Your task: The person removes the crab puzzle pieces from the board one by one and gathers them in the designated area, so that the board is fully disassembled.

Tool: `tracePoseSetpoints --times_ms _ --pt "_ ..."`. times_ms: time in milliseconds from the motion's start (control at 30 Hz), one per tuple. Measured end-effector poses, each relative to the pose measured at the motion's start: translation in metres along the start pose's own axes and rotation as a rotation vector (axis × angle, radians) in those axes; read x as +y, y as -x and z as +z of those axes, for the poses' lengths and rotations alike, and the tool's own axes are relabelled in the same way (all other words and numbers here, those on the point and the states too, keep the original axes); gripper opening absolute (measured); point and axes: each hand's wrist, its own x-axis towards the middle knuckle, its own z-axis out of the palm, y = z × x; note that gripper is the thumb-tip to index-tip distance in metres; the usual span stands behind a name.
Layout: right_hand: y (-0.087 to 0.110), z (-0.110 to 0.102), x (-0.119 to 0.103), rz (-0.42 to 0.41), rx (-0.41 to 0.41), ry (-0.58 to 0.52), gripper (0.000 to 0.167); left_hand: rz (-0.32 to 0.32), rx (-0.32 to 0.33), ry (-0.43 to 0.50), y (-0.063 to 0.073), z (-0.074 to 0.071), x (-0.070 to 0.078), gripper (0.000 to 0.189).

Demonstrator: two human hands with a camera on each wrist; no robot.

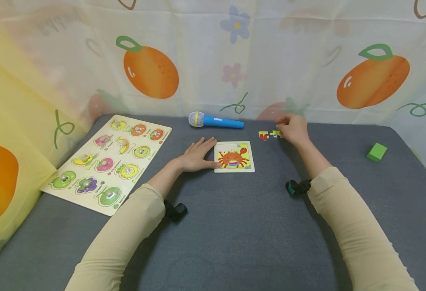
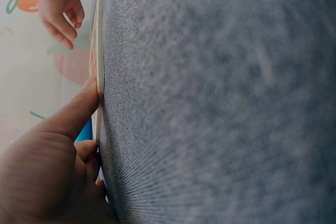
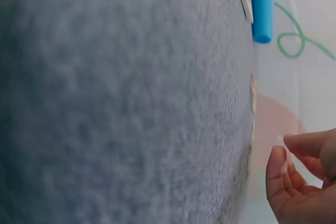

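Observation:
A small framed crab puzzle [image 1: 234,157] lies on the table in front of the person. Against its left edge rests the left hand [image 1: 199,156], fingers spread, the thumb on the frame's lower left part; the left wrist view shows that thumb [image 2: 79,109] pressing on the thin board. To the right of the frame lie two loose jigsaw pieces, a red and yellow one [image 1: 263,136] and a yellow and white one [image 1: 275,133]. The right hand [image 1: 293,128] hovers over the second piece, fingers loosely bent. In the right wrist view, a gap shows between thumb and forefinger [image 3: 276,169], with nothing between them.
A blue toy microphone [image 1: 223,122] lies behind the puzzle. On the left is a large fruit peg board [image 1: 105,161]. A green block [image 1: 377,152] sits far right on the grey table [image 1: 242,234]. A fruit-print curtain [image 1: 271,52] hangs along the back edge.

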Motion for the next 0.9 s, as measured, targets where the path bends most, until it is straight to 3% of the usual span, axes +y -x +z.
tracePoseSetpoints --times_ms 500,900 --pt "0.006 0.024 -0.023 -0.094 -0.198 0.022 0.025 0.007 0.0 0.006 0.0 0.0 -0.001 0.09" --pt "0.013 0.038 -0.036 -0.182 -0.438 0.028 0.024 0.003 0.004 -0.001 0.001 0.0 0.0 0.09"
